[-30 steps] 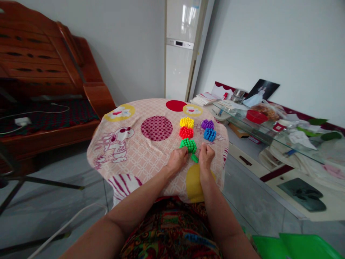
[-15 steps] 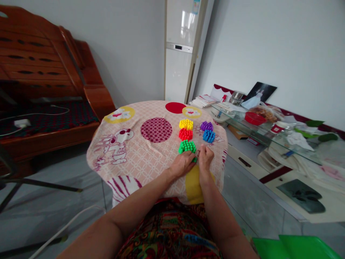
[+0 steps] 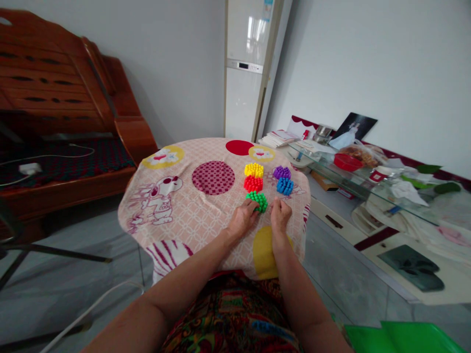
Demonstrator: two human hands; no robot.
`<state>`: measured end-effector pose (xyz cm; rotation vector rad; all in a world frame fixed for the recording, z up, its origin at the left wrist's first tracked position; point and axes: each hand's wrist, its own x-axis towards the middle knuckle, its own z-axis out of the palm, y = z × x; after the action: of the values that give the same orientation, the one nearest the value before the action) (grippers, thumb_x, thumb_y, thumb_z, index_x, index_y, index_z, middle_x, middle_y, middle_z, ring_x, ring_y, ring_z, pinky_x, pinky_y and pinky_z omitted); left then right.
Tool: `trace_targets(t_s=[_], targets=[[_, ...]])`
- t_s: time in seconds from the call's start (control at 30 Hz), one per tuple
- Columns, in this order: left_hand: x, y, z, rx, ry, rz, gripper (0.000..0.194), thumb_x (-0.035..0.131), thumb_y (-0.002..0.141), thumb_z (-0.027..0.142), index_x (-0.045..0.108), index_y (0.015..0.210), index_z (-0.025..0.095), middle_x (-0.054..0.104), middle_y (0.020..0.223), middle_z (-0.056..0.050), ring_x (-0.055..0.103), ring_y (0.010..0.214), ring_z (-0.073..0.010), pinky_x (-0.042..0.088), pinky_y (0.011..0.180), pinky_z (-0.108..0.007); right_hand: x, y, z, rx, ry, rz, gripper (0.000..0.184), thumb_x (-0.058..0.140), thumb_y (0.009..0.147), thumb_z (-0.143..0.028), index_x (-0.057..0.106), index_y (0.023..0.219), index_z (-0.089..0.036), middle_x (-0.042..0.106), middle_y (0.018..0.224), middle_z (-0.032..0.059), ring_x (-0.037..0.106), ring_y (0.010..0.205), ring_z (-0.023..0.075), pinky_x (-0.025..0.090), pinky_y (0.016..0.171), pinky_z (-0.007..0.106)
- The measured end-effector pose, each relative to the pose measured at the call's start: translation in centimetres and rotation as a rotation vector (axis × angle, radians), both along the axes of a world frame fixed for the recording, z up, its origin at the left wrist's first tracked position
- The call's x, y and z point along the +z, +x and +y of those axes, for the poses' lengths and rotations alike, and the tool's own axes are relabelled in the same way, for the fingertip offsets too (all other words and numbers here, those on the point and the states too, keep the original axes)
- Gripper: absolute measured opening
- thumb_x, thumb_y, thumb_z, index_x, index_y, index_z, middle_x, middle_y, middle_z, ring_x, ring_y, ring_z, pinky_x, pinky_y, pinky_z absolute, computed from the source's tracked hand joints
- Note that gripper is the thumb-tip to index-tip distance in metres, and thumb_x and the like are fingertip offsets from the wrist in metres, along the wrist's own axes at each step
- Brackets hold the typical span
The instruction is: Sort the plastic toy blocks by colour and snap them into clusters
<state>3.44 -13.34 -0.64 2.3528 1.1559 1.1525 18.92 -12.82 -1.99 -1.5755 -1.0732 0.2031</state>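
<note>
My left hand (image 3: 243,219) is at the near left side of a green bead cluster (image 3: 259,200), its bent fingers closed against the beads; the fingertips are partly hidden. Just to the right, my right hand (image 3: 280,215) rests closed over the cloth, thumb pressed on the curled fingers; what it holds, if anything, is too small to make out. Beyond the green beads sit a red bead cluster (image 3: 253,184) and a yellow one behind it. Farther right lie a blue bead cluster (image 3: 284,186) and a purple bead cluster (image 3: 281,172).
A patterned cloth (image 3: 184,211) covers the table. To the right stands a glass-topped cabinet (image 3: 371,184) with papers, a red bowl (image 3: 347,162) and bags. A wooden bench (image 3: 55,98) is at left, and a white floor-standing appliance (image 3: 243,98) behind the table.
My left hand reached right over a loose green piece near my right hand, then drew back left to the green cluster. The loose piece no longer shows. My right hand stayed nearly still.
</note>
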Motion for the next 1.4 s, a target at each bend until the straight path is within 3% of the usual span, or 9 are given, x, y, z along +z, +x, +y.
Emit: trace_targets(t_s=[0.2,0.33,0.4,0.67,1.13,1.27,1.4], targets=[[-0.3,-0.4,-0.3,0.038,-0.062,-0.051,0.020,0.059,0.081,0.013,0.057,0.099,0.019,0.060,0.095,-0.004,0.059,0.081,-0.0153,0.049,0.073,-0.027,0.0,-0.1,0.0,0.001,0.011,0.017,0.046,0.037,0.088,-0.054,0.053,0.058,-0.024,0.056,0.052,0.0027,0.053,0.057,0.0190,0.038,0.059,0.030],[-0.4,-0.8,-0.5,0.030,-0.065,-0.028,0.010,0.059,0.082,0.016,0.056,0.091,0.019,0.060,0.090,-0.002,0.057,0.078,-0.0150,0.046,0.070,-0.026,0.2,-0.2,-0.2,-0.007,0.008,0.008,0.045,0.037,0.088,-0.053,0.054,0.058,-0.023,0.057,0.053,0.0023,0.051,0.057,0.0183,0.038,0.060,0.030],[-0.3,-1.0,-0.7,0.011,-0.067,0.003,0.003,0.059,0.084,0.020,0.057,0.086,0.019,0.060,0.084,-0.002,0.056,0.075,-0.0144,0.045,0.068,-0.025,0.3,-0.2,-0.3,-0.011,-0.001,0.001,0.045,0.037,0.088,-0.053,0.054,0.059,-0.023,0.056,0.052,0.0019,0.051,0.057,0.0185,0.039,0.060,0.030],[-0.4,-1.1,-1.0,-0.060,-0.073,0.219,0.012,0.053,0.088,0.020,0.064,0.082,0.019,0.065,0.084,-0.004,0.060,0.081,-0.0166,0.045,0.073,-0.027,0.5,-0.3,-0.5,0.012,-0.004,0.025,0.046,0.036,0.088,-0.055,0.055,0.058,-0.025,0.059,0.055,0.0029,0.055,0.059,0.0206,0.040,0.058,0.031],[-0.4,-1.5,-0.9,-0.141,-0.115,0.148,0.012,0.053,0.086,0.016,0.064,0.082,0.018,0.066,0.085,-0.004,0.061,0.082,-0.0162,0.046,0.075,-0.026,0.2,-0.5,-0.9,0.054,0.009,0.050,0.045,0.038,0.089,-0.054,0.055,0.060,-0.024,0.059,0.057,0.0026,0.051,0.055,0.0193,0.037,0.055,0.031],[-0.2,-1.8,-1.3,-0.173,-0.117,0.148,0.014,0.052,0.088,0.018,0.066,0.087,0.019,0.066,0.088,-0.004,0.061,0.085,-0.0170,0.048,0.077,-0.028,0.6,-0.1,-0.8,-0.038,0.019,-0.002,0.043,0.037,0.089,-0.053,0.055,0.063,-0.024,0.060,0.058,0.0027,0.052,0.057,0.0194,0.039,0.058,0.031],[0.9,-1.3,-1.7,-0.264,-0.003,0.177,0.019,0.051,0.089,0.017,0.067,0.098,0.021,0.067,0.102,-0.006,0.060,0.097,-0.0198,0.048,0.087,-0.032,2.1,3.4,2.0,-0.193,0.107,-0.061,0.043,0.041,0.086,-0.052,0.066,0.086,-0.018,0.070,0.082,0.0101,0.061,0.078,0.0232,0.045,0.072,0.033]])
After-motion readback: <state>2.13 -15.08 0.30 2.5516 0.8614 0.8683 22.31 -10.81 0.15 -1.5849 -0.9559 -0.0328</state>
